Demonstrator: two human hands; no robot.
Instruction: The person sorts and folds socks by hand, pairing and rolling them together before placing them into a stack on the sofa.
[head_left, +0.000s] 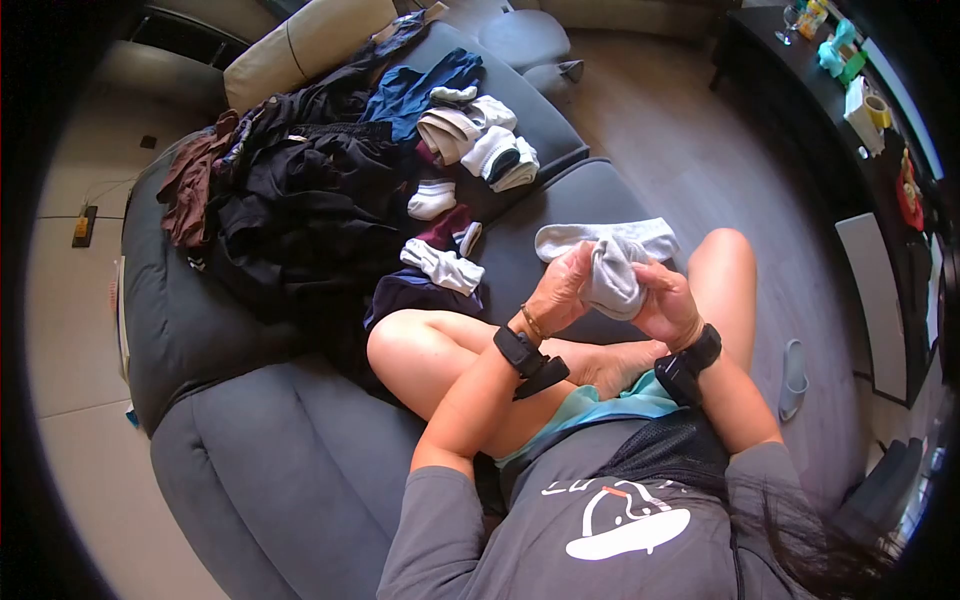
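A light grey sock [612, 280] is held up between my two hands, above my crossed legs. My left hand [562, 290] grips it by its left side, with thumb and fingers closed on the fabric. On the opposite side, my right hand [668, 305] pinches the same sock. Just behind it, another light grey sock [652, 236] shows over the sofa seat; whether the two are joined is hidden by the hands. To the left lie a crumpled white sock [445, 267] and a small white sock [432, 200].
I sit on a dark grey sofa [290, 440]. Dark clothes [310, 200] are heaped on it at the left, near folded socks [500, 155] and a blue garment [415, 90]. A black cabinet [790, 80] stands at right, with a slipper [793, 380] on the floor.
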